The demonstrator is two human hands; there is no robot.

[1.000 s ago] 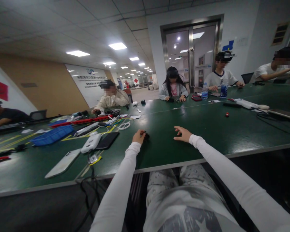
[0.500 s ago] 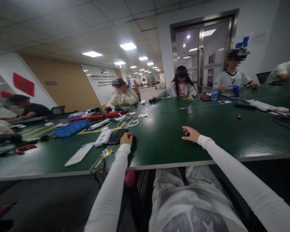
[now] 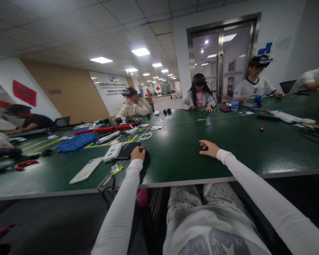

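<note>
My left hand (image 3: 138, 153) rests on the green table (image 3: 172, 159) with its fingers curled closed. Something small and dark shows at its fingertips, too hidden to name. Just behind and left of that hand lie a dark flat pouch-like item (image 3: 128, 150) and a white device (image 3: 113, 151) with dark spots. Nearer the table edge is a white smartphone (image 3: 86, 170), and beside it a strip with a yellow label (image 3: 117, 169). My right hand (image 3: 210, 148) is over the bare tabletop to the right, fingers apart, holding nothing.
Beyond my left hand are a white cable coil (image 3: 145, 136), a blue tray (image 3: 76, 142) and red-handled pliers (image 3: 26, 164). Bottles (image 3: 235, 100), a small red item (image 3: 261, 129) and a white power strip (image 3: 287, 117) are to the right. Several people sit around the table.
Both my hands keep their place and pose. Across the table, a person's hand has drawn back from small dark objects, which now stand free. The view has shifted slightly.
</note>
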